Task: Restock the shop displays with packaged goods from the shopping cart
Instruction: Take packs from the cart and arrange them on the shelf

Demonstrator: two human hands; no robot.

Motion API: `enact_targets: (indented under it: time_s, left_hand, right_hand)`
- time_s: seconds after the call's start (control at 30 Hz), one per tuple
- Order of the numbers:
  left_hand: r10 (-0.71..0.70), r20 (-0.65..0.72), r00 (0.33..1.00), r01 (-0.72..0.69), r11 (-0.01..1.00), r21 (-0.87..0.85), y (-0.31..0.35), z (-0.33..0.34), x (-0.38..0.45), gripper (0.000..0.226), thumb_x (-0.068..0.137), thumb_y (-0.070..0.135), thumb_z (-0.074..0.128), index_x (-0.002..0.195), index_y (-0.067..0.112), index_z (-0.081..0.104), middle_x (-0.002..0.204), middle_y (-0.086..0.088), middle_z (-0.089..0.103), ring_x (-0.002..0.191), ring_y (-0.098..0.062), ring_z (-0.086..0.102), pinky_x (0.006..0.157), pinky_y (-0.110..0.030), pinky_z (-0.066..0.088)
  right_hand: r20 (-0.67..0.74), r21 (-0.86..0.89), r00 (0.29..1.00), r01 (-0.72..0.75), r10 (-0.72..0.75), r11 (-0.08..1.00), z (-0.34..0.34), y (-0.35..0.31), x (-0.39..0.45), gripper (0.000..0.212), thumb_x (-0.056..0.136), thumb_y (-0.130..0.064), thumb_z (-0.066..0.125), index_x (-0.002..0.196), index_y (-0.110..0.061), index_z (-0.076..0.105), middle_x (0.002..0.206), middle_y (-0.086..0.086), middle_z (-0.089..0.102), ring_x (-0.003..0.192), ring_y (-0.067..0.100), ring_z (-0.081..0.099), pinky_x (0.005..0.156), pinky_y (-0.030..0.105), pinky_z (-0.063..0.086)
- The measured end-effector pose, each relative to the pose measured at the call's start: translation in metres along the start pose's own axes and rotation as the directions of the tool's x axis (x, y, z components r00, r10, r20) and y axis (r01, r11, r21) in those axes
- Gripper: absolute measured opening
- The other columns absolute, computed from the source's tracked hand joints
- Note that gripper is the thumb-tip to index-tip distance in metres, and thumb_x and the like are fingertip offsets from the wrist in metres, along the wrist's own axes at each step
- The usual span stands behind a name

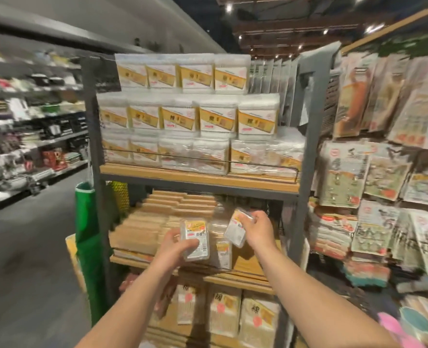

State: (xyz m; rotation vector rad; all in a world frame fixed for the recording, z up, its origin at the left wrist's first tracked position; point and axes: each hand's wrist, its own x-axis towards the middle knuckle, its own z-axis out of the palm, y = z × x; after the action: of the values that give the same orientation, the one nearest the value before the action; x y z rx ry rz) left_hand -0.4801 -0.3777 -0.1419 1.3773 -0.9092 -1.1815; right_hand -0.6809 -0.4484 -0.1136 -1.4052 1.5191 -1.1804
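Note:
My left hand (176, 244) grips a small clear plastic box with a yellow label (195, 238), held upright in front of the middle shelf (243, 272). My right hand (256, 228) holds a second clear box of the same kind (235, 231), tilted, a little higher and to the right. Both boxes hover over the wooden middle shelf, where another such box (223, 249) stands behind them. No shopping cart is in view.
The top shelf (200, 177) carries stacked white packs with yellow labels (215, 116). Tan flat packs (157, 217) fill the middle shelf's left. Cotton packs (258, 320) sit on the lower shelf. Hanging goods (383, 172) cover the right wall. A green bag (87, 234) hangs left, beside the aisle.

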Motion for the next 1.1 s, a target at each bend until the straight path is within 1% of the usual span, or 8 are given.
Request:
enact_targets:
  time_s: [0.13,0.23,0.37,0.53,0.6,0.77,0.93,1.1]
  left_hand:
    - [-0.043,0.028,0.999,0.044,0.999,-0.024,-0.011,-0.003,0.028,0.064,0.077,0.01,0.079,0.13,0.012,0.042,0.112,-0.012,0.067,0.095,-0.028,0.069,0.075,-0.037,0.056]
    - [-0.053,0.054,0.997,0.057,0.995,-0.087,-0.014,-0.007,0.038,0.049,0.088,0.005,0.068,0.129,0.013,0.043,0.111,-0.01,0.067,0.095,-0.026,0.069,0.077,-0.035,0.056]
    - [-0.054,0.081,0.995,0.063,0.991,-0.121,-0.017,-0.013,0.042,0.051,0.087,0.011,0.068,0.133,0.011,0.046,0.114,-0.011,0.07,0.093,-0.025,0.072,0.073,-0.033,0.057]
    - [-0.027,0.11,0.994,0.04,0.992,-0.116,-0.016,-0.013,0.039,0.06,0.079,0.017,0.071,0.133,0.009,0.047,0.114,-0.011,0.071,0.096,-0.028,0.071,0.079,-0.04,0.057]
    - [-0.014,0.115,0.993,0.027,0.993,-0.113,-0.015,-0.013,0.037,0.058,0.08,0.017,0.071,0.133,0.01,0.048,0.114,-0.009,0.071,0.097,-0.027,0.071,0.078,-0.038,0.057]
    - [-0.031,0.134,0.991,0.048,0.991,-0.125,-0.019,-0.008,0.032,0.052,0.084,0.014,0.07,0.131,0.012,0.049,0.115,-0.01,0.071,0.097,-0.026,0.072,0.077,-0.035,0.058]
    - [-0.025,0.167,0.986,0.043,0.993,-0.111,-0.019,-0.001,0.027,0.046,0.085,0.013,0.07,0.127,0.016,0.051,0.117,-0.009,0.07,0.098,-0.026,0.071,0.078,-0.035,0.058]
    - [-0.021,0.197,0.98,0.048,0.99,-0.131,-0.017,0.005,0.024,0.056,0.074,0.018,0.073,0.126,0.015,0.052,0.113,-0.007,0.072,0.095,-0.025,0.073,0.077,-0.037,0.058]
  right_hand:
    - [-0.19,0.039,0.977,-0.092,0.098,0.995,0.004,0.012,0.027,0.023,0.092,-0.029,0.066,0.09,-0.011,0.052,0.09,0.006,0.06,0.078,0.018,0.058,0.059,0.029,0.042]
    - [-0.237,-0.017,0.964,-0.124,0.117,0.992,0.007,0.03,0.042,0.026,0.089,-0.03,0.068,0.075,-0.013,0.054,0.076,0.007,0.061,0.083,0.032,0.063,0.073,0.041,0.049]
    - [-0.089,-0.129,0.98,-0.189,0.178,0.973,0.012,0.05,0.054,0.039,0.087,-0.039,0.071,0.098,-0.002,0.063,0.091,0.014,0.069,0.084,0.029,0.065,0.062,0.032,0.042]
    - [0.016,-0.187,0.993,-0.113,0.118,0.976,0.018,0.068,0.058,0.036,0.087,-0.036,0.072,0.103,-0.006,0.062,0.098,0.01,0.067,0.093,0.027,0.064,0.081,0.042,0.051]
    - [-0.009,-0.132,0.993,-0.115,0.115,0.985,0.017,0.073,0.057,0.032,0.086,-0.034,0.073,0.101,-0.009,0.059,0.094,0.004,0.066,0.092,0.024,0.064,0.084,0.042,0.052]
    - [-0.038,-0.036,0.991,-0.126,0.124,0.991,0.016,0.095,0.056,0.045,0.084,-0.029,0.076,0.121,-0.012,0.056,0.118,0.004,0.065,0.109,0.02,0.062,0.097,0.043,0.052]
    - [-0.014,0.053,0.99,-0.142,0.143,0.988,0.019,0.102,0.065,0.051,0.088,-0.023,0.071,0.134,-0.007,0.053,0.128,0.006,0.06,0.106,0.019,0.064,0.084,0.036,0.06]
    - [0.021,0.197,0.976,-0.218,0.218,0.956,0.016,0.097,0.064,0.055,0.09,-0.026,0.069,0.134,-0.003,0.047,0.128,0.009,0.06,0.105,0.018,0.064,0.086,0.035,0.058]
